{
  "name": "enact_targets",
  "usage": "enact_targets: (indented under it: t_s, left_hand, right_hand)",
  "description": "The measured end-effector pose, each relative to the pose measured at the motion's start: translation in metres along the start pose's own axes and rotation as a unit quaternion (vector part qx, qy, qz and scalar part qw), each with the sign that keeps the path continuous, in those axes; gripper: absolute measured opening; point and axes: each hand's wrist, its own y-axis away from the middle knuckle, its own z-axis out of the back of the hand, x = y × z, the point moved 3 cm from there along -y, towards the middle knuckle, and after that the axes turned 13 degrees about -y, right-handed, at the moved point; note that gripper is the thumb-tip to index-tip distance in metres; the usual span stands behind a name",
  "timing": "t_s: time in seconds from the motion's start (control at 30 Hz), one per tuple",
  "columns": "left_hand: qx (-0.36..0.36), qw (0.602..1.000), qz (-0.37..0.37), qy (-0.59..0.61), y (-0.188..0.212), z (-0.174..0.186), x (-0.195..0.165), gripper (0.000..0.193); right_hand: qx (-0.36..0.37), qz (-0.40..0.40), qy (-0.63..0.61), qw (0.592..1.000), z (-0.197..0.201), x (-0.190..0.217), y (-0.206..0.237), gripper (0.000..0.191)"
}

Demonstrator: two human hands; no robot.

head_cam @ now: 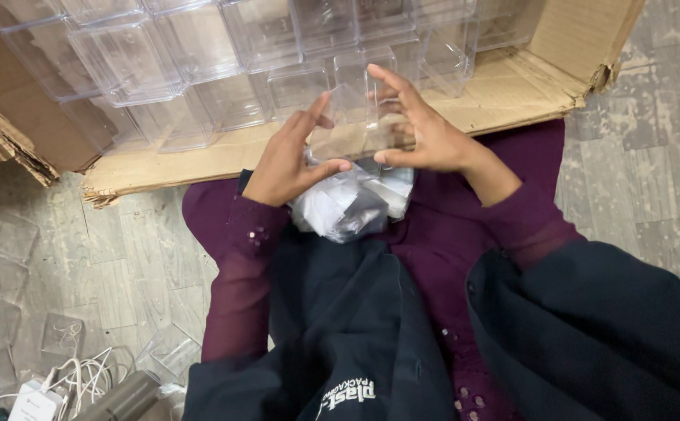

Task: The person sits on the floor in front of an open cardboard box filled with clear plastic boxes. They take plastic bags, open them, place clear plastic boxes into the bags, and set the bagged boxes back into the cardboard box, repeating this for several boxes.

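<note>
Flattened cardboard sheet (504,93) on floor, beyond both hands. Rows of clear plastic boxes (200,54) stacked on cardboard, beyond and left of grip. Bundle of crumpled clear film and white paper (352,204) in lap, just below hands. Left hand (289,156) and right hand (426,132) both closed on one clear plastic box (359,125), fingertips on opposite sides, box held above lap between them.

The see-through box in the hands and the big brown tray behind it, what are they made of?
The see-through box looks like thin clear plastic: glossy, with sharp folded edges. The brown tray looks like corrugated cardboard: dull, with torn, frayed edges.
</note>
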Motion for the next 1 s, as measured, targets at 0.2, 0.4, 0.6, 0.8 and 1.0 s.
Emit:
enact_targets:
  t_s: [0.2, 0.4, 0.6, 0.8, 1.0]
  left_hand:
    - [-0.036, 0.998, 0.006, -0.06, 0.014, -0.016, -0.005, 0.106]
    - [-0.027, 0.993, -0.017, -0.111, 0.013, -0.034, -0.02, 0.109]
    - [-0.012, 0.99, -0.008, -0.14, 0.016, -0.052, -0.029, 0.111]
    - [-0.007, 0.99, -0.008, -0.142, 0.012, -0.06, -0.026, 0.112]
    - [0.007, 0.99, -0.01, -0.138, 0.008, -0.059, -0.021, 0.111]
  right_hand:
    - [-0.082, 0.089, 0.185, 0.975, -0.01, 0.018, 0.024, 0.119]
    - [-0.073, 0.068, 0.171, 0.98, -0.014, 0.008, 0.041, 0.118]
    - [-0.057, 0.065, 0.187, 0.979, -0.012, -0.012, 0.052, 0.117]
    - [-0.052, 0.066, 0.2, 0.976, -0.006, -0.021, 0.053, 0.117]
    - [-0.04, 0.07, 0.204, 0.976, -0.006, -0.019, 0.047, 0.117]
